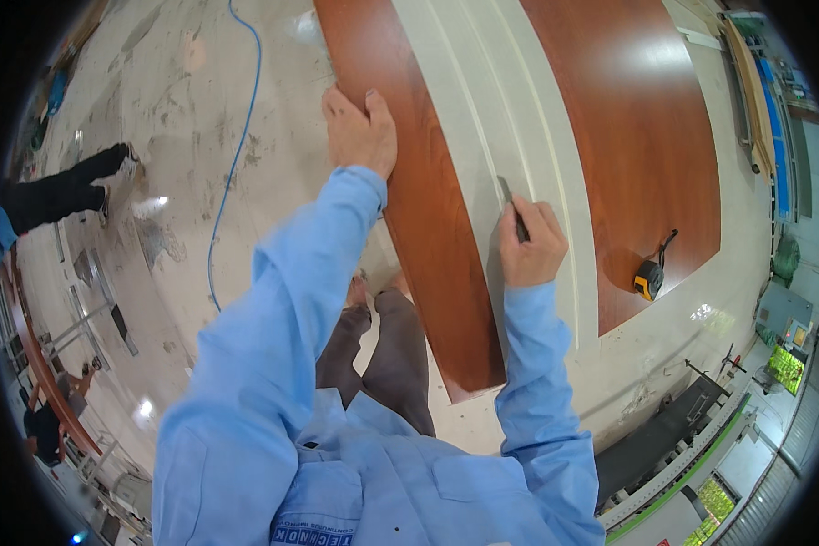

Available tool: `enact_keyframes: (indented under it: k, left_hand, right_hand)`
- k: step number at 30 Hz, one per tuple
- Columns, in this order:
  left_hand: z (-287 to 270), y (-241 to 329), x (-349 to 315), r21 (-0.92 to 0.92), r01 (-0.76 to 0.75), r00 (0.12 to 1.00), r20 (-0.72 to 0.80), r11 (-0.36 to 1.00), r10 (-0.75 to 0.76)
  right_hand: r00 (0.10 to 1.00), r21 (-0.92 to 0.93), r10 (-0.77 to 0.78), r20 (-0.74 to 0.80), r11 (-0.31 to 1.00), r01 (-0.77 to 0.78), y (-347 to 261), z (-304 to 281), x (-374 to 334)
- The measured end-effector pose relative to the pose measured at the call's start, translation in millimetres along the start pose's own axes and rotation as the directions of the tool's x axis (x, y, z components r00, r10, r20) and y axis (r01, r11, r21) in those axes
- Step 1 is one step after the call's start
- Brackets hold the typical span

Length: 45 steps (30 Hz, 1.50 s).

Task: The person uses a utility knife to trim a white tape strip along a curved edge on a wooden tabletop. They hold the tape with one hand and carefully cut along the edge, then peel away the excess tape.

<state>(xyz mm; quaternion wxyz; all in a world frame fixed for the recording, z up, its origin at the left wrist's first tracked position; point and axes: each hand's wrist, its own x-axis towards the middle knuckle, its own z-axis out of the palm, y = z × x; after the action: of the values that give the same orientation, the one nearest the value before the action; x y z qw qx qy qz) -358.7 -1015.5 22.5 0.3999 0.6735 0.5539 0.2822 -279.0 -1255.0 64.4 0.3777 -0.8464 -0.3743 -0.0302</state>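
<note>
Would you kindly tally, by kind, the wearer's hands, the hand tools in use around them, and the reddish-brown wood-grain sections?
Hands (left hand, right hand): 2
Reddish-brown wood-grain sections: 2
Tape measure: 1
Slim dark hand tool: 1
Total: 6

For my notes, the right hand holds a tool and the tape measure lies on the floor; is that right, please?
Not the floor: the head view shows the tape measure on the right brown board; the right hand holds a tool.
</note>
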Motion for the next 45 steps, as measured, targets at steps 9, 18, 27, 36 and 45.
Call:
enact_keyframes:
  k: [9, 18, 27, 36, 45]
  left_hand:
    - [0.6, 3.5, 2.4, 0.105, 0.045, 0.999, -0.021, 0.993, -0.043]
    - [0.2, 2.8, 4.1, 0.14, 0.058, 0.998, -0.024, 0.988, -0.056]
    - [-0.9, 4.3, 5.7, 0.157, 0.059, 0.998, -0.036, 0.986, -0.054]
    - [-0.9, 1.3, 7.7, 0.163, 0.043, 0.998, -0.041, 0.986, -0.037]
    - [7.5, -17.2, 20.1, 0.17, -0.002, 0.991, -0.135, 0.985, 0.025]
  right_hand:
    - [0.999, 0.015, -0.044, -0.007, 0.999, 0.044, 5.8, 1.5, 0.9]
    - [0.999, 0.042, 0.017, 0.029, 0.999, -0.018, 7.4, -12.9, -17.3]
    - [0.998, -0.001, 0.035, 0.043, 0.999, -0.035, 5.4, -26.5, -33.1]
    - [0.998, -0.004, 0.038, 0.052, 0.999, -0.038, 8.7, -39.6, -53.2]
    - [0.998, -0.005, 0.023, 0.058, 1.0, -0.023, 11.3, -57.4, -76.4]
